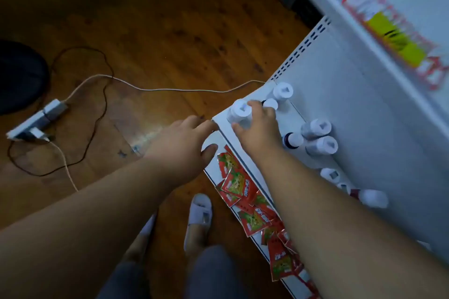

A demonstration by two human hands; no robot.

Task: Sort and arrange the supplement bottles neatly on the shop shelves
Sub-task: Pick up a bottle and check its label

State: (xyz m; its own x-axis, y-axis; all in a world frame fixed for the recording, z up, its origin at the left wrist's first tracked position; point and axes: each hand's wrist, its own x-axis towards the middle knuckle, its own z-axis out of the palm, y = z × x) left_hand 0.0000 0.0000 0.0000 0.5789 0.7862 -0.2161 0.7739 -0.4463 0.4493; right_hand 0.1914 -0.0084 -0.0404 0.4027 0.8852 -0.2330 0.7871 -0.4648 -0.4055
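Gripping the white bottle at the shelf's near-left corner, your right hand curls thumb and fingers round its body, probably so you can square it to the front edge. It stands upright, white-capped, pale and plain from above. Behind it two more caps sit close; further right, other bottles lie tipped and scattered, unsorted. Your left hand rests with relaxed fingers on the shelf's corner edge, likely for balance. Below, red sachets litter the lower shelf.
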